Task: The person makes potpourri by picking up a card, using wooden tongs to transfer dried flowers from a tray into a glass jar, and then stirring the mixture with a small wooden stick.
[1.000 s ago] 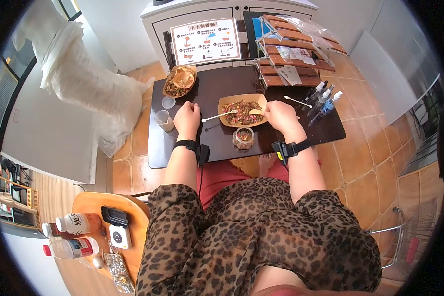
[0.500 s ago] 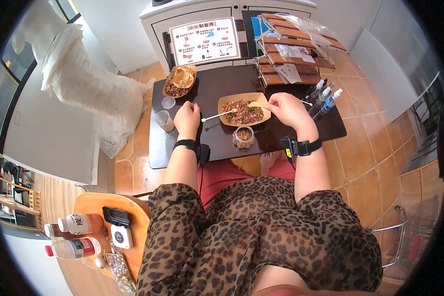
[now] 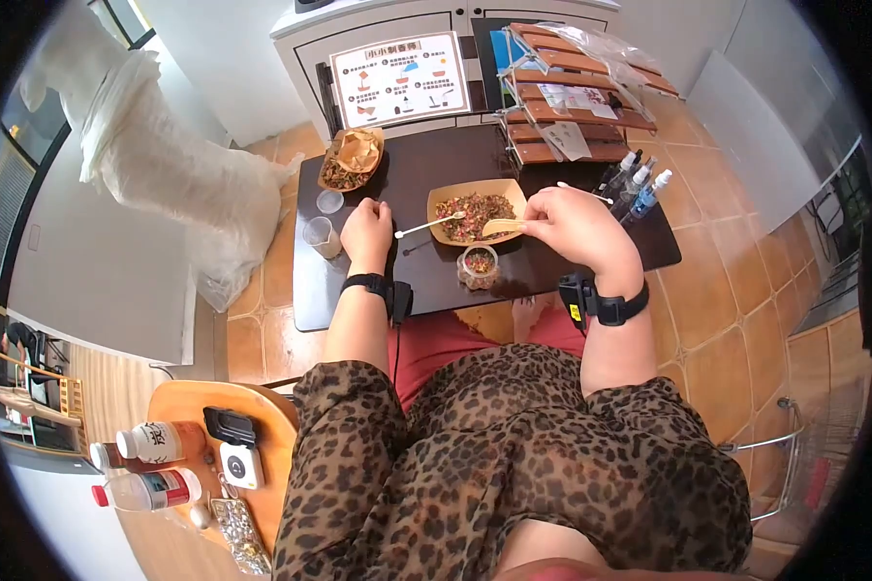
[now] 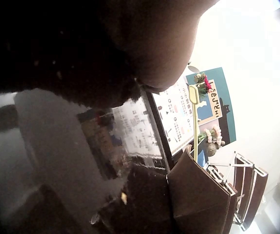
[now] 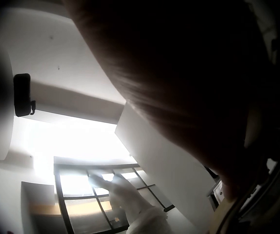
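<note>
My right hand (image 3: 576, 225) pinches a small pale-yellow scoop (image 3: 501, 228) between thumb and fingers. The scoop's tip is over the near right side of a brown paper tray (image 3: 440, 190) with a dried flower and herb mix (image 3: 470, 211) in it. A thin white spoon (image 3: 426, 229) leans on the tray's left rim, its bowl over the mix. Just in front stands a small clear jar (image 3: 478, 271) with some of the same mix. My left hand (image 3: 366, 232) rests idle on the table left of the spoon, fingers loosely curled.
A clear cup (image 3: 321, 235) and a round lid (image 3: 330, 201) are on the left. Behind them sits another paper tray (image 3: 344, 180) with crumpled paper. Several spray bottles (image 3: 639, 189) stand at the right edge, and a folded slatted wooden piece (image 3: 567, 107) at the back.
My right hand has lifted and shifted right, then turned, bringing the scoop slightly back toward me over the near side of the tray. My left hand has stayed in place.
</note>
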`<state>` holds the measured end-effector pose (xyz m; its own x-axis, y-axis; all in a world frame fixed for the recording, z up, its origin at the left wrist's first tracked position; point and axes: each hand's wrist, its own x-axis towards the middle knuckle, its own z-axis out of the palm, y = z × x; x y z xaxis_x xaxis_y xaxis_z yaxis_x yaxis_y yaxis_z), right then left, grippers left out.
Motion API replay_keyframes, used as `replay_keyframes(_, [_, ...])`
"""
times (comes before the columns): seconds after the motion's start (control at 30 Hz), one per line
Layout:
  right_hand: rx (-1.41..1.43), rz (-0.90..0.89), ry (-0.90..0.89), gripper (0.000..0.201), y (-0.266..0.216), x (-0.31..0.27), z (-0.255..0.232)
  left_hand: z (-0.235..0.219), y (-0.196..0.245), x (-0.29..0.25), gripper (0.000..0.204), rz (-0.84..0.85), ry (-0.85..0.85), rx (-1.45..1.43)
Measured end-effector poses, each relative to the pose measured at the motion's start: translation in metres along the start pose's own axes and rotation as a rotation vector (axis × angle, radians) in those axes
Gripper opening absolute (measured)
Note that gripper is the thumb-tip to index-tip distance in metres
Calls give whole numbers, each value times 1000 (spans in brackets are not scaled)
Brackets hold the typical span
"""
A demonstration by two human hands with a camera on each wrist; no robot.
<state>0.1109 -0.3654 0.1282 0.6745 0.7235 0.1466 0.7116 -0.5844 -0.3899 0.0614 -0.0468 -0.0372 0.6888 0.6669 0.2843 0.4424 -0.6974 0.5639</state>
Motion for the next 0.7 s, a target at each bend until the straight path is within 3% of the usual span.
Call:
replay_keyframes(0.13, [-30, 22, 48, 22, 0, 3, 1, -1, 1, 0, 30, -1, 5, 12])
replay_keyframes(0.33, [-212, 217, -19, 25, 30, 21, 35, 1, 0, 1, 29, 7, 16, 10])
replay_keyframes(0.7, [-268, 243, -42, 21, 54, 32, 82, 1, -1, 1, 32, 5, 4, 9])
